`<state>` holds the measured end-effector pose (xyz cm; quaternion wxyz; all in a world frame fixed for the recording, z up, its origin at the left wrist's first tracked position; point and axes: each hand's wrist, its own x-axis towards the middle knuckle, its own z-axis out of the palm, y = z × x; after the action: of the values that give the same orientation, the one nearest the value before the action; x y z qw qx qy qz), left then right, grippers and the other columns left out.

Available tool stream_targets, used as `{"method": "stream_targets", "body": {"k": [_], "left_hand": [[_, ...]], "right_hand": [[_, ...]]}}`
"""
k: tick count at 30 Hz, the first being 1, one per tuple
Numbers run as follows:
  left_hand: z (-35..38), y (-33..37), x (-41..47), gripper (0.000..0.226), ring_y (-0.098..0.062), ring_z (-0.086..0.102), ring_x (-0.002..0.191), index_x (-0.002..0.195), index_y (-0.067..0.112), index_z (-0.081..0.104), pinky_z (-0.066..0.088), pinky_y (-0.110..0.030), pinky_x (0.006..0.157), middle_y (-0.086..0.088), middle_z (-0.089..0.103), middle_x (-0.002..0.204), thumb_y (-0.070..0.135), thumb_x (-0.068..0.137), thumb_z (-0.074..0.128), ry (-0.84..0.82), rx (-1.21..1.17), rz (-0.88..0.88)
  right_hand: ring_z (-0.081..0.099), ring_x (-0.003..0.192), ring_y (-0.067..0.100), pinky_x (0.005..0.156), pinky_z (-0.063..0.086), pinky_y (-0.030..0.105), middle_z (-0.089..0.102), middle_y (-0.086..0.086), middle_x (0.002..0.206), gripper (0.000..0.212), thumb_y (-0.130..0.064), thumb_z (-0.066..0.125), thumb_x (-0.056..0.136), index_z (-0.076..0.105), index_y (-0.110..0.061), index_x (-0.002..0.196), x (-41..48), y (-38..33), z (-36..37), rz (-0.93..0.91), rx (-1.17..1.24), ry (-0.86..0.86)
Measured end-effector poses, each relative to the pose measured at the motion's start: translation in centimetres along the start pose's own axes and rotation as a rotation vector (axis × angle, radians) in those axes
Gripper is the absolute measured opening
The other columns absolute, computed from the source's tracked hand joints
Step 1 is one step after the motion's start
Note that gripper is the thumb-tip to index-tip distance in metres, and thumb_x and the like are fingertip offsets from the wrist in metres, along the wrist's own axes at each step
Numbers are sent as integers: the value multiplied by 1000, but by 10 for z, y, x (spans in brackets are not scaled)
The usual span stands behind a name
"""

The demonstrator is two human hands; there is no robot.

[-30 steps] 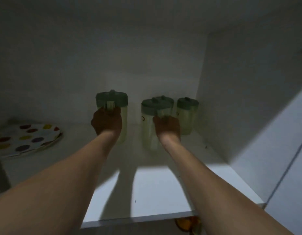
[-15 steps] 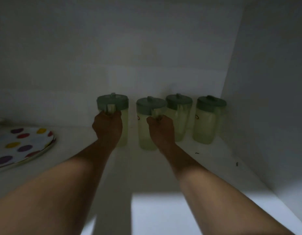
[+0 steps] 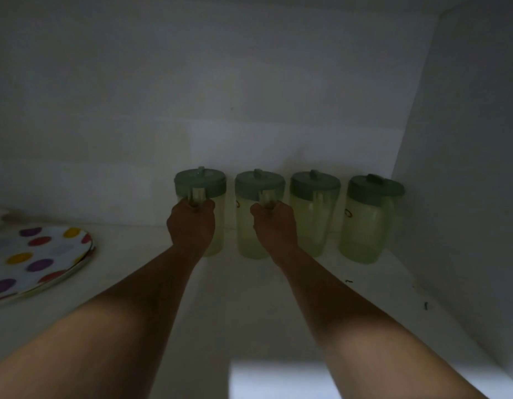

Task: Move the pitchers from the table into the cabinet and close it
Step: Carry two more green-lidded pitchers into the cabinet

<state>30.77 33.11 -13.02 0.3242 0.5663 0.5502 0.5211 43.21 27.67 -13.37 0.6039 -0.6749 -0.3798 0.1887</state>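
Four green-lidded pitchers stand upright in a row along the back edge of the cabinet shelf (image 3: 249,306), running toward the back right corner. The left hand (image 3: 191,224) has its fingers wrapped closed around the handle of the far-left pitcher (image 3: 202,208), and the right hand (image 3: 274,226) is closed the same way on the second pitcher (image 3: 256,220). The third pitcher (image 3: 314,211) and fourth pitcher (image 3: 367,220) sit free, just beside each other. Both handles face the front edge, straight toward the wrists, so letting go looks like just opening up and pulling the arms straight back. Spotted plate (image 3: 33,260) sits well apart by the left edge. Can't see the door or any table from here, it's pretty dark.
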Motion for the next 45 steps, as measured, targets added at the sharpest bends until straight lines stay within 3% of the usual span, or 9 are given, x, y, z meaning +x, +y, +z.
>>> {"method": "stream_targets", "body": {"k": [3, 5, 10, 15, 23, 25, 28, 36, 45], "left_hand": [[-1, -1, 2, 39, -34, 63, 95, 109, 5, 61, 53, -42, 85, -14, 66, 104, 37, 87, 63, -22, 124, 0], [-4, -2, -2, 55, -37, 60, 105, 119, 5, 52, 51, -48, 91, -16, 62, 115, 43, 82, 67, -20, 156, -35], [-14, 6, -17, 76, -41, 48, 119, 127, 8, 38, 42, -51, 97, -18, 51, 126, 46, 73, 75, 92, 271, -13], [-32, 26, -38, 78, -41, 44, 121, 133, 9, 34, 39, -50, 98, -19, 48, 128, 50, 76, 70, 62, 381, 128], [-101, 68, -101, 56, -36, 46, 116, 123, 19, 42, 41, -43, 89, -13, 49, 125, 50, 82, 64, -120, 431, 455], [-124, 79, -118, 56, -35, 44, 120, 127, 22, 41, 42, -42, 91, -12, 48, 127, 51, 84, 61, -180, 463, 520], [-159, 97, -141, 62, -35, 44, 121, 136, 22, 37, 44, -44, 96, -13, 47, 129, 49, 85, 59, -235, 487, 618], [-254, 121, -200, 55, -34, 52, 118, 140, 19, 40, 46, -40, 95, -14, 50, 131, 45, 93, 51, -258, 496, 815], [-383, 122, -257, 41, -30, 56, 112, 127, 19, 53, 48, -39, 89, -10, 59, 123, 43, 95, 48, 8, 606, 846]], "right_hand": [[57, 66, 15, 53, 36, 25, 59, 2, 75, 21, -27, 63, 91, 60, -7, 89, -1, -2, -1, 16, -89, -17], [61, 84, 19, 65, 41, 25, 60, 2, 93, 37, -34, 66, 91, 59, -4, 111, -7, -5, -5, 26, -147, -36], [57, 120, 32, 94, 51, 39, 55, 11, 133, 72, -42, 71, 87, 38, -7, 140, -24, -12, -14, 20, -309, -18], [39, 138, 34, 110, 38, 42, 36, 16, 150, 93, -43, 65, 91, 8, -11, 157, -57, -33, -31, -5, -467, -35], [31, 146, 32, 117, 33, 40, 19, 11, 165, 88, -39, 59, 95, 5, -18, 161, -145, -101, -75, -27, -647, -46], [39, 141, 32, 114, 38, 38, 30, 13, 160, 81, -40, 59, 91, 20, -17, 158, -171, -118, -84, -36, -716, -27], [61, 117, 34, 94, 51, 32, 62, 14, 130, 48, -30, 62, 87, 55, -9, 130, -210, -145, -100, -66, -759, 25], [44, 133, 39, 110, 42, 44, 46, 19, 143, 64, -31, 60, 92, 35, -12, 148, -293, -209, -126, -172, -793, 46], [42, 135, 39, 109, 41, 49, 47, 19, 143, 59, -33, 57, 91, 40, -12, 143, -385, -252, -103, -378, -725, -53]]}}
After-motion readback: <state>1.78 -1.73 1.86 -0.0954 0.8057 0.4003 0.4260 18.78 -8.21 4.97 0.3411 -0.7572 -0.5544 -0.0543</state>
